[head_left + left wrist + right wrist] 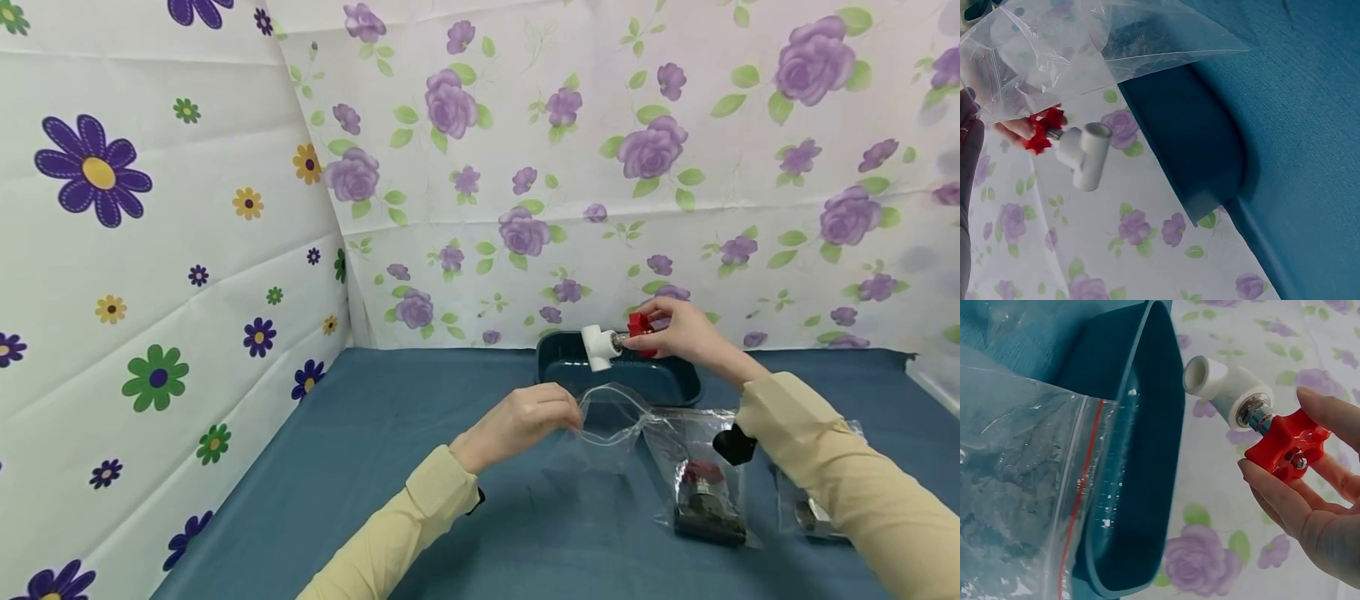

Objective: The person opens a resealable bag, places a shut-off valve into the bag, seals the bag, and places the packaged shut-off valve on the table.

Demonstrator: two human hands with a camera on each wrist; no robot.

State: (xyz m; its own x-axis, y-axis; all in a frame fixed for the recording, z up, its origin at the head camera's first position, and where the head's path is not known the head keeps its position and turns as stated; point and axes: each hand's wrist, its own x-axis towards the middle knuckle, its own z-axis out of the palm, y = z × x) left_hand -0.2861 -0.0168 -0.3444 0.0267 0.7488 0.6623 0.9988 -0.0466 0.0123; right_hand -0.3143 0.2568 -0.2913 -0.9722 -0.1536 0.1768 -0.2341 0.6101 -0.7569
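My right hand point(681, 333) pinches the red star-shaped handle point(1288, 445) of a white plastic stop valve point(600, 346), holding it up over the dark teal tray point(693, 392). The valve's white pipe body point(1229, 387) points away from the fingers, with a metal stem between body and handle. With its fingertips my left hand point(521, 421) grips the rim of a clear zip bag point(607, 458), whose mouth gapes in front of the tray. In the left wrist view the bag point(1041, 62) overlaps part of the right hand.
Right of the held bag lies another clear bag point(667, 450) with a red-handled dark valve point(705, 500) inside. A further bagged item point(817, 512) sits partly behind the right sleeve. Blue cloth point(360, 467) covers the table; flowered sheets point(510, 167) hang behind and left.
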